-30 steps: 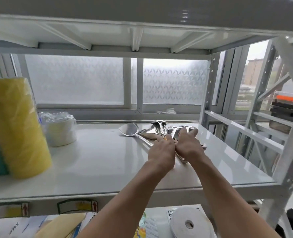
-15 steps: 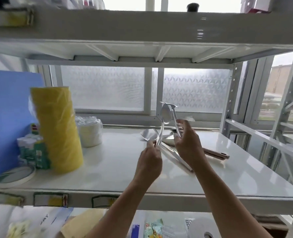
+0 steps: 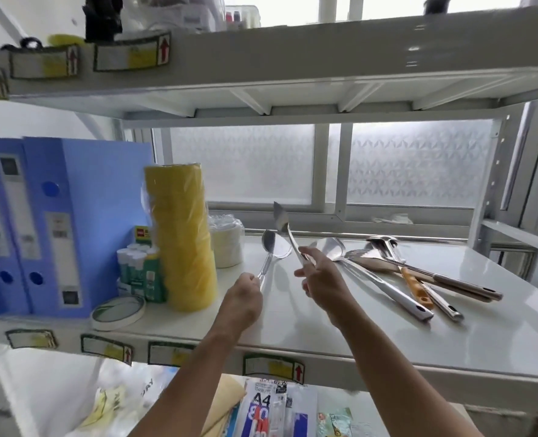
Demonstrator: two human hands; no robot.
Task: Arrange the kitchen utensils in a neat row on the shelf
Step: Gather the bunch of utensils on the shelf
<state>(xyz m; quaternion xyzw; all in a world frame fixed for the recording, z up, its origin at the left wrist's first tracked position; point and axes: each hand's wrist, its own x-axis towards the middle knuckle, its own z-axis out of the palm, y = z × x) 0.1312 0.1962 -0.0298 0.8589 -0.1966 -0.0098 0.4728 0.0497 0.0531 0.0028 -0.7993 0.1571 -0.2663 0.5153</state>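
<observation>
Far to the left of the left hand stand blue binders (image 3: 50, 222) on the shelf (image 3: 293, 326). Nearer to that hand there are small green boxes (image 3: 141, 272), a flat roll of tape (image 3: 118, 312) and a tall yellow roll wrapped in plastic (image 3: 181, 234); behind the yellow roll is a stack of white cups in wrap (image 3: 226, 241).

The left hand (image 3: 242, 302) is closed around the end of a shiny spoon (image 3: 267, 250), which points up and away from the person, its bowl above the hand. Just to the right, the right hand (image 3: 319, 277) grips the handle of a metal spatula (image 3: 282, 220); the blade stands higher than the spoon, and the thumb is spread out to the left. Both utensils are lifted off the shelf.

To the right of the right hand, the other utensils lie in a loose pile on the shelf: a ladle with a white handle (image 3: 384, 285), a fork (image 3: 356, 253), a utensil with an orange handle (image 3: 416, 287) and one with a brown handle (image 3: 463, 285). They cross each other, heads toward the window.
</observation>
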